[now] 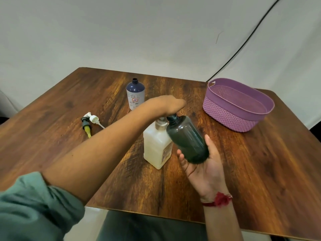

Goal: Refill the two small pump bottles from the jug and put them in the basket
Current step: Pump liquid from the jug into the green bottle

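A white jug (156,148) of creamy liquid stands mid-table. My left hand (166,103) reaches over it and sits bent down on its pump top, fingers hidden beneath. My right hand (206,167) grips a dark translucent bottle (187,140) with no cap. The bottle is tilted left, and its open neck is right at the jug's pump, under my left hand. A second small bottle (135,94), dark blue with a flowered label and an open neck, stands upright behind the jug. The purple basket (225,117) sits at the right rear with nothing in it.
Two removed pump heads lie left of the jug, one white (92,118) and one black with a yellow tube (86,126). The wooden table (260,162) ends close to my body. A black cable (243,42) runs down the white backdrop behind the basket.
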